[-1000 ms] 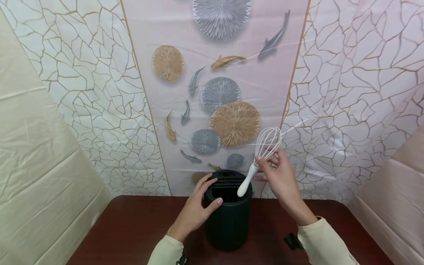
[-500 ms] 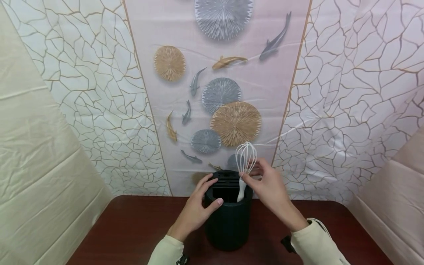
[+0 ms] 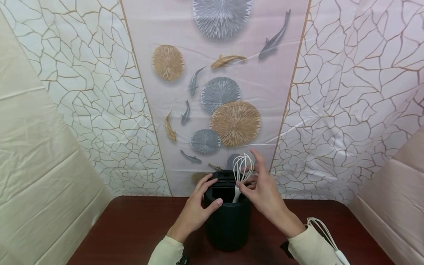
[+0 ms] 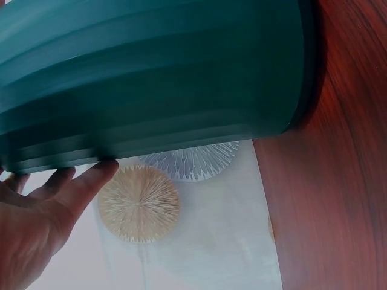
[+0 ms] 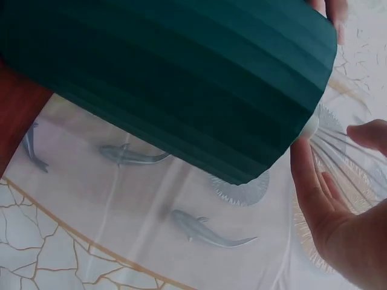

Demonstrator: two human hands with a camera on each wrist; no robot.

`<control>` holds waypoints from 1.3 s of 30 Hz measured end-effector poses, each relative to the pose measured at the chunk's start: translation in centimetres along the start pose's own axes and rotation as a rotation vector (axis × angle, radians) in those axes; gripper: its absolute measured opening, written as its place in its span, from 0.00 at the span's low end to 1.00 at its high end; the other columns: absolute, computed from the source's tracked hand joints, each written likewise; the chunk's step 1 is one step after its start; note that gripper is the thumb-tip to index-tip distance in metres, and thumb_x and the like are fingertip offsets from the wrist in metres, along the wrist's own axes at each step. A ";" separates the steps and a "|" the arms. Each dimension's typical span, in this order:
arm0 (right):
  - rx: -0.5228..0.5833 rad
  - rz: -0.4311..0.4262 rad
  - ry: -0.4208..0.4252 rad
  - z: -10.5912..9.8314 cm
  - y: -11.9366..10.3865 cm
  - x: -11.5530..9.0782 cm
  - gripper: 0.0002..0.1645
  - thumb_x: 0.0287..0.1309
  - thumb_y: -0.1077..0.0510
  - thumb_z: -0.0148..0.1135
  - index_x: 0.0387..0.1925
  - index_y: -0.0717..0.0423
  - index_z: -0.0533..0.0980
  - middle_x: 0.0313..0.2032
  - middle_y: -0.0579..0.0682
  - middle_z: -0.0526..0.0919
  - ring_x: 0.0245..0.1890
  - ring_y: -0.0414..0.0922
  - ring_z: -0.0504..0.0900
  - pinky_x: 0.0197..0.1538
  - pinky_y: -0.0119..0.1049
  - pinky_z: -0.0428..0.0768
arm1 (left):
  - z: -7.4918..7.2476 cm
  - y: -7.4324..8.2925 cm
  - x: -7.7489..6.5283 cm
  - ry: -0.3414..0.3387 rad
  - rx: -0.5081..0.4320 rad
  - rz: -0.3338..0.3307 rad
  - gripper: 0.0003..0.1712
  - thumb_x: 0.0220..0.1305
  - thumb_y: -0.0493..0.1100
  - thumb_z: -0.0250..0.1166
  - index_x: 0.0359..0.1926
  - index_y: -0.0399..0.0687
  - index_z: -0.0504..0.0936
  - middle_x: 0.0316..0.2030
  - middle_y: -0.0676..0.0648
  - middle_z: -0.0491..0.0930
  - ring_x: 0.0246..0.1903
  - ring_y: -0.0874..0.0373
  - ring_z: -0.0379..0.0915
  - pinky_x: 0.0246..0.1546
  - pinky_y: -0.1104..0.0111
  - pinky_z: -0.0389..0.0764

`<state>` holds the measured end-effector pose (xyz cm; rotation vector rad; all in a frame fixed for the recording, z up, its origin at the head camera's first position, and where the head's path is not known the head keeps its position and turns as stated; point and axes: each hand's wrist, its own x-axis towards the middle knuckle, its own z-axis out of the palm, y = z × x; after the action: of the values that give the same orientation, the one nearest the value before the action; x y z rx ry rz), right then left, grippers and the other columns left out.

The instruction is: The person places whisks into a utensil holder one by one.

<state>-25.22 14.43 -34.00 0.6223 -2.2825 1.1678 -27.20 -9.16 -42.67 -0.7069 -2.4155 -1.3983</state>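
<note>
A dark green ribbed utensil holder [image 3: 228,228] stands upright on the table, with a slotted black insert [image 3: 225,176] at the back of its top and a wide opening in front. My left hand [image 3: 195,209] rests on the holder's left rim, fingers spread and fairly straight; its fingertips touch the side in the left wrist view. A white whisk [image 3: 243,165] stands in the opening, wires up, its lower handle hidden inside. At the whisk's neck my right hand [image 3: 265,195] pinches with the thumb and a finger, while the index finger points up.
A second white whisk [image 3: 326,235] lies beside my right sleeve, partly out of frame. Under the holder is a dark red-brown table [image 3: 142,224]. A patterned cloth [image 3: 198,110] hangs directly behind it, and cream fabric panels [image 3: 43,176] close in the sides.
The right hand has brought the whisk left and down, handle first, into the holder's opening. A second whisk has come into view by the right sleeve. The left hand keeps its place.
</note>
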 end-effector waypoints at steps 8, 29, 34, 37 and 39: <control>-0.112 -0.059 -0.006 0.2 0.6 -0.8 0.58 0.56 0.68 0.79 0.80 0.55 0.53 0.55 0.61 0.81 0.33 0.45 0.88 0.35 0.38 0.87 | 0.1 -0.2 0.0 0.006 -0.001 0.004 0.37 0.73 0.62 0.67 0.78 0.68 0.68 0.82 0.57 0.55 0.79 0.55 0.54 0.69 0.40 0.69; -0.238 -0.075 0.019 1.7 1.7 -2.1 0.54 0.56 0.66 0.76 0.79 0.56 0.58 0.57 0.63 0.77 0.45 0.54 0.81 0.46 0.49 0.83 | 0.2 0.2 -0.2 0.005 -0.010 -0.011 0.36 0.74 0.61 0.66 0.79 0.66 0.68 0.82 0.56 0.54 0.79 0.53 0.53 0.68 0.38 0.68; -0.235 -0.145 0.059 1.6 1.6 -2.1 0.54 0.53 0.70 0.76 0.78 0.48 0.63 0.51 0.59 0.76 0.39 0.49 0.75 0.41 0.44 0.80 | 0.2 0.2 -0.2 0.003 -0.013 -0.005 0.37 0.74 0.61 0.66 0.79 0.66 0.68 0.83 0.56 0.53 0.79 0.54 0.53 0.69 0.38 0.68; -0.230 -0.153 0.068 1.5 1.5 -2.3 0.52 0.53 0.70 0.77 0.76 0.48 0.65 0.51 0.58 0.77 0.39 0.48 0.75 0.41 0.42 0.80 | 0.1 0.2 -0.2 0.002 -0.024 -0.006 0.37 0.74 0.61 0.66 0.79 0.65 0.68 0.83 0.57 0.53 0.79 0.54 0.52 0.69 0.37 0.67; -0.227 -0.150 0.069 1.5 1.4 -2.4 0.50 0.54 0.70 0.77 0.75 0.49 0.66 0.50 0.58 0.77 0.39 0.48 0.75 0.40 0.41 0.79 | 0.1 0.1 -0.3 0.001 -0.031 -0.008 0.37 0.74 0.61 0.66 0.79 0.66 0.68 0.83 0.58 0.53 0.80 0.54 0.52 0.69 0.37 0.67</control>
<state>-24.50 14.29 -37.10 0.6419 -2.2262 0.8324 -26.89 -9.08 -42.76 -0.7042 -2.4035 -1.4419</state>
